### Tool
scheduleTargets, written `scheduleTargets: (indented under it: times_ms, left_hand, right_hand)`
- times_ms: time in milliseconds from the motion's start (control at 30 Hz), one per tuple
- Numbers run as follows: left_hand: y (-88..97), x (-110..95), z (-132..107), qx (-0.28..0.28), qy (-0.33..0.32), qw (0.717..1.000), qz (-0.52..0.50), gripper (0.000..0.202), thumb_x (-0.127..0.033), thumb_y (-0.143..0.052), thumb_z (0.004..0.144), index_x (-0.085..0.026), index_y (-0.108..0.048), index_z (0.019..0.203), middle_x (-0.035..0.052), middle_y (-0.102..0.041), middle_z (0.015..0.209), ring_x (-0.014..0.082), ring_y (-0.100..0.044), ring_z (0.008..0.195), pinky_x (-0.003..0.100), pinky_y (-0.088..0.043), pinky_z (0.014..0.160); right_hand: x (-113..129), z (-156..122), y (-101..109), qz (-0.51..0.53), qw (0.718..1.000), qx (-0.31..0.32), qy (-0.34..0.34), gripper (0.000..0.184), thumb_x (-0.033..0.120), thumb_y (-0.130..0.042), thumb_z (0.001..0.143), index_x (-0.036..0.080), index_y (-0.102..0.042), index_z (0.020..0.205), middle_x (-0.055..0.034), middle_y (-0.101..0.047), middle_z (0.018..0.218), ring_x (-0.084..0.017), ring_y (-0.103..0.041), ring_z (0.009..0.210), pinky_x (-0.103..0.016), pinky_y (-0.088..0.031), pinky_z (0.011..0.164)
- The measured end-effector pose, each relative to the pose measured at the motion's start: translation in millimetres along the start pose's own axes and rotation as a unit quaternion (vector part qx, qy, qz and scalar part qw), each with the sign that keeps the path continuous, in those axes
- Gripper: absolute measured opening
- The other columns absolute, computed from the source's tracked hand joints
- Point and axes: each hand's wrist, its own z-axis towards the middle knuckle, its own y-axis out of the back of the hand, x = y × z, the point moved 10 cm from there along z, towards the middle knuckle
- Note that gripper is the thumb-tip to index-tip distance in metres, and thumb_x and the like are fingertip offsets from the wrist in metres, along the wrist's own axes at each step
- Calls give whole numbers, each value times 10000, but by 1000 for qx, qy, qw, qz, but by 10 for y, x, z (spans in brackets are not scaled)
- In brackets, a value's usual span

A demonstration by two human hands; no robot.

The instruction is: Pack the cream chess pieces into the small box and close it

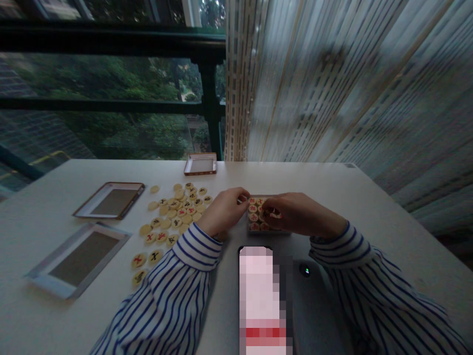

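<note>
A small open box (254, 228) on the white table (354, 217) holds rows of round wooden chess pieces with red marks. My left hand (224, 211) rests at the box's left edge, its fingers curled and its fingertips touching the top left pieces. My right hand (295, 213) lies over the box's right side with its fingers pinched on a piece (272, 213) inside. Both arms wear blue-and-white striped sleeves. A loose heap of chess pieces (176, 212), with red and black marks, lies to the left of my left hand.
Two flat box lids (110, 199) (76, 259) lie at the left and a smaller box half (200, 164) at the table's back edge. A phone (260, 296) lies near me between my arms, a small dark device (305, 270) beside it. Window railing and curtain stand behind.
</note>
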Motion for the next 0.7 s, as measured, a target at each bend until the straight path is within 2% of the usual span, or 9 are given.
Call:
scheduleTargets:
  times_ms: [133, 300, 467, 700]
  left_hand:
    - [-14, -17, -7, -2, -16, 1000, 12, 266, -285, -501, 797, -159, -625, 997, 87, -682, 945, 199, -630, 855, 284, -463, 732]
    - [-51, 5, -11, 8, -7, 1000, 24, 265, -286, -497, 803, -163, -623, 1002, 85, -681, 953, 189, -631, 847, 271, -463, 725]
    - [-74, 1, -7, 10, -19, 999, 31, 272, -292, -495, 806, -161, -620, 1008, 89, -679, 957, 192, -630, 851, 274, -464, 729]
    - [-99, 17, -3, 17, -18, 999, 49, 273, -286, -498, 804, -162, -620, 1015, 89, -680, 964, 190, -629, 855, 265, -464, 727]
  right_hand:
    - [-9, 5, -52, -1, 1000, 16, -5, 159, 313, -505, 794, 212, -603, 865, -23, -650, 730, -134, -558, 599, -245, -260, 500]
    - [28, 24, -68, 10, 1000, 28, -2, 148, 319, -527, 785, 204, -601, 840, -33, -658, 776, -143, -571, 632, -245, -267, 502]
    - [106, 32, -19, 29, 999, 14, 21, 114, 306, -530, 788, 211, -591, 808, -15, -641, 725, -141, -566, 621, -245, -286, 511]
    - [146, 35, -20, 28, 999, 12, 39, 135, 322, -547, 789, 204, -605, 821, -21, -646, 758, -145, -583, 653, -239, -324, 533]
